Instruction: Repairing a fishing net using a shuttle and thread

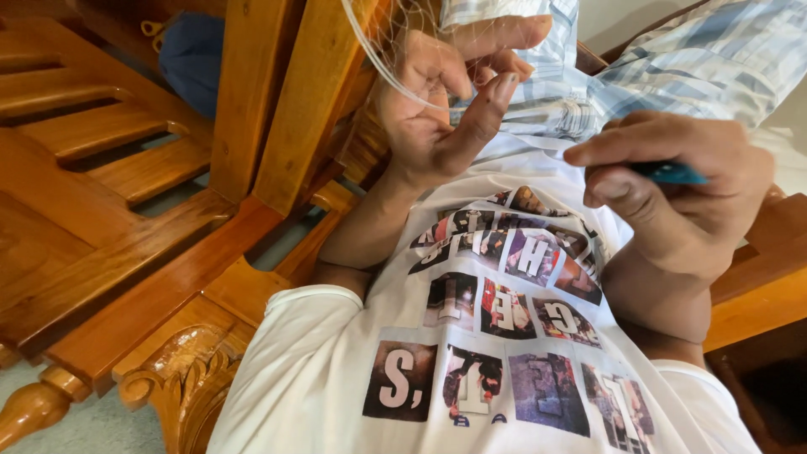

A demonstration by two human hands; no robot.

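My left hand (437, 109) is raised in front of me, thumb and fingers pinched on a fine white net (378, 50) whose thin strands curve up past the wooden frame. To the right my right hand (681, 193) is closed on a small flat blue tool (672, 174), only its end showing between thumb and fingers. Both hands hover a short way apart above my white T-shirt (336, 395), which is printed with picture squares. A blue-and-white checked cloth (672, 67) lies beyond the hands.
Polished wooden furniture with slats (126, 210) fills the left side, with a carved leg (185, 378) at the bottom. A dark blue soft item (193, 55) sits behind the slats at top left. More wood shows at the right edge (756, 311).
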